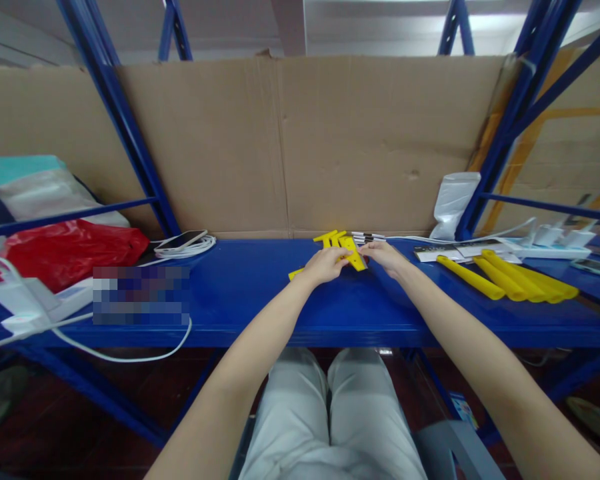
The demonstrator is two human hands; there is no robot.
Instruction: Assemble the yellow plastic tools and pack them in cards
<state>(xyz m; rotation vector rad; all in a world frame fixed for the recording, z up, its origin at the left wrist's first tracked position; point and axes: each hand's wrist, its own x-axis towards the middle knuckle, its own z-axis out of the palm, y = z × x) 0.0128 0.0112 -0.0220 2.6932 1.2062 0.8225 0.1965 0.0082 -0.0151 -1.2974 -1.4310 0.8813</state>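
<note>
My left hand [326, 265] is closed on a flat yellow plastic piece [355, 257] with small dark holes, its thumb lying over the near face. At the right edge of that piece, my right hand [384, 255] has its fingers pinched together; whatever is between them is too small to make out. Several similar yellow pieces [329, 239] lie just behind my left hand. Part of another yellow piece [295, 274] shows beside my left wrist. Thin black-and-white strips [369, 237] rest behind my right hand.
Long yellow tube-shaped handles [503, 277] lie on the blue shelf [240, 287] at right, by flat black-and-white packets [460, 251]. A white pouch [455, 203] leans near the right post. Cables, a phone [181, 241] and a red bag [75, 250] are at left. Cardboard [350, 147] stands behind.
</note>
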